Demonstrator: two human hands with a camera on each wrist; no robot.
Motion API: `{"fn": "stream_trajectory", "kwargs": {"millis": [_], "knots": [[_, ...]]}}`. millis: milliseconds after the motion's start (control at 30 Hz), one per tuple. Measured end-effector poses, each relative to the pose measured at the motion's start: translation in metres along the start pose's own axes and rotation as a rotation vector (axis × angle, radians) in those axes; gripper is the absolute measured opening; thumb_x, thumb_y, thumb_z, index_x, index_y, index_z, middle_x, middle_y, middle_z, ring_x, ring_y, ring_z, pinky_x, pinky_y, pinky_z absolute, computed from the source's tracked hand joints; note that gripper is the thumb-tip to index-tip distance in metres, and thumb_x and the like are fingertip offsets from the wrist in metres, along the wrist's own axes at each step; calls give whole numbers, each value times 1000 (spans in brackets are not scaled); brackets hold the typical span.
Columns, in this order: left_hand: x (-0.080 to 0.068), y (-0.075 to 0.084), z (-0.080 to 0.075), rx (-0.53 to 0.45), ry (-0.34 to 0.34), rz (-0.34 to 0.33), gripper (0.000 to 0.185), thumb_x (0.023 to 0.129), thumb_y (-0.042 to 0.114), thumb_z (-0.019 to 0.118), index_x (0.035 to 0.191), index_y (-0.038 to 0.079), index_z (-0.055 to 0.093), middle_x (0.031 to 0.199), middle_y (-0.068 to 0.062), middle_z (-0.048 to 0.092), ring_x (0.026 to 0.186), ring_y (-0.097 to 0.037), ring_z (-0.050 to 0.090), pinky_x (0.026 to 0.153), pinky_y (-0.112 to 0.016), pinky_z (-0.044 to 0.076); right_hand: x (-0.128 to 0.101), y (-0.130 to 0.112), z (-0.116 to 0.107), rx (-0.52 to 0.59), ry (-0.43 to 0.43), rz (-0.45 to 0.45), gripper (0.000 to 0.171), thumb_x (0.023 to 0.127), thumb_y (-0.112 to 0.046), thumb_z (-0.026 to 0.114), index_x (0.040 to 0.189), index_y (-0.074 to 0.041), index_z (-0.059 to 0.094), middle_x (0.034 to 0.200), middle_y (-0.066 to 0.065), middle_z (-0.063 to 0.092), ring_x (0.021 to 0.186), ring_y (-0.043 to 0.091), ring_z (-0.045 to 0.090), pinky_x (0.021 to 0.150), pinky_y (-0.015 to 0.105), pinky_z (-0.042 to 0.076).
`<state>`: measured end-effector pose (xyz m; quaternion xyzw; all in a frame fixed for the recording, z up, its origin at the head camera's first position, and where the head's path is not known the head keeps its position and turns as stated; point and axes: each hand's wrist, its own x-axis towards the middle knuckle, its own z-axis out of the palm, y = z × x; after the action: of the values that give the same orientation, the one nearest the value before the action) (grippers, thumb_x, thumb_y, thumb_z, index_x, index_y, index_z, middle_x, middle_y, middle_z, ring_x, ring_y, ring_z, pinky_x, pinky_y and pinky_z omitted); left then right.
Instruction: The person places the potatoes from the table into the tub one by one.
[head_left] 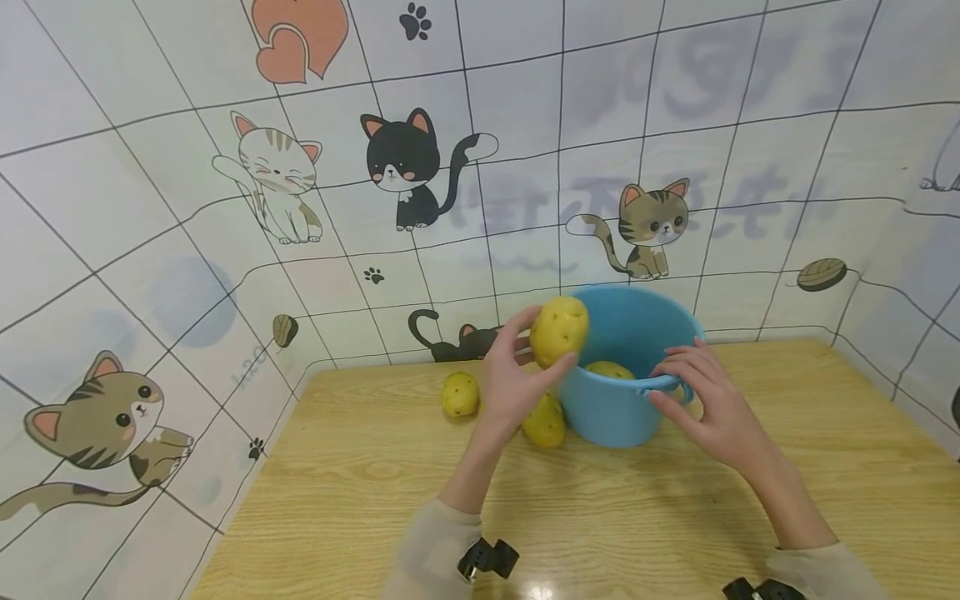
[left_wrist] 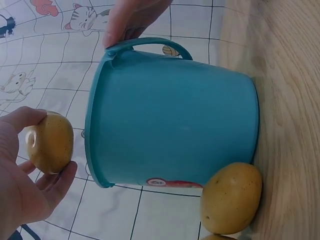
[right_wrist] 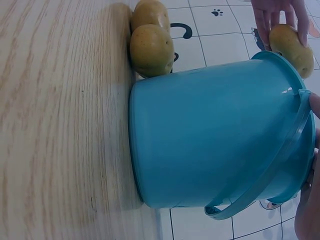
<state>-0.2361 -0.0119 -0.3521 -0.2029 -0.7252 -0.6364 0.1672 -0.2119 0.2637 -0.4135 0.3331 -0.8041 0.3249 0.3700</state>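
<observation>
My left hand (head_left: 542, 348) grips a yellow potato (head_left: 558, 331) just over the near-left rim of a blue bucket (head_left: 615, 408). The left wrist view shows that potato (left_wrist: 50, 142) between thumb and fingers, beside the bucket (left_wrist: 175, 125). My right hand (head_left: 663, 385) holds the bucket's rim where the handle (right_wrist: 265, 175) lies, fingers above and thumb below. A second potato (head_left: 609, 369) lies inside the bucket. Two more rest on the table: one (head_left: 543, 422) against the bucket's left side, one (head_left: 460, 394) further left.
The wooden table (head_left: 375, 500) runs into a corner of white tiled walls with cat pictures (head_left: 405, 167) at the back and left. The bucket stands near the back wall. Bare tabletop stretches in front of it and to its right.
</observation>
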Motion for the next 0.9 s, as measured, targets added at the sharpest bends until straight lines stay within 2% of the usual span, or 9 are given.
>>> {"fn": "stream_trajectory", "kwargs": {"millis": [267, 467, 633, 767, 900], "knots": [[6, 0, 14, 12, -34, 20, 67, 78, 20, 87, 139, 18, 60, 132, 3, 60, 106, -20, 62, 88, -36, 56, -2, 2, -1, -8, -27, 37, 27, 99, -34, 66, 104, -8, 68, 107, 4, 63, 124, 32, 48, 122, 50, 15], [9, -1, 20, 38, -48, 36, 65, 79, 19, 86, 138, 15, 60, 133, 0, 60, 105, -20, 62, 86, -31, 56, 0, 1, 0, -8, -9, 11, 34, 101, -40, 62, 103, -7, 68, 106, 5, 64, 121, 35, 49, 122, 50, 16], [11, -3, 26, 22, -65, 71, 54, 83, 15, 83, 133, 9, 63, 131, -4, 62, 105, -20, 61, 86, -28, 56, 0, 0, 0, -4, 1, -1, 38, 101, -43, 59, 103, -7, 69, 106, 6, 64, 121, 35, 49, 122, 50, 16], [10, -4, 28, -23, -73, 95, 44, 87, 7, 77, 129, 4, 64, 127, -9, 64, 106, -21, 63, 85, -32, 58, -1, 1, 0, -8, -11, 9, 36, 101, -42, 60, 104, -7, 68, 107, 6, 64, 123, 34, 49, 122, 50, 15], [8, -3, 28, -24, -98, 97, 41, 89, 7, 76, 128, 4, 64, 126, -11, 64, 106, -20, 63, 87, -38, 58, -1, 2, 1, -7, -2, 1, 40, 101, -44, 59, 105, -6, 69, 107, 7, 64, 122, 34, 49, 122, 51, 16]]}}
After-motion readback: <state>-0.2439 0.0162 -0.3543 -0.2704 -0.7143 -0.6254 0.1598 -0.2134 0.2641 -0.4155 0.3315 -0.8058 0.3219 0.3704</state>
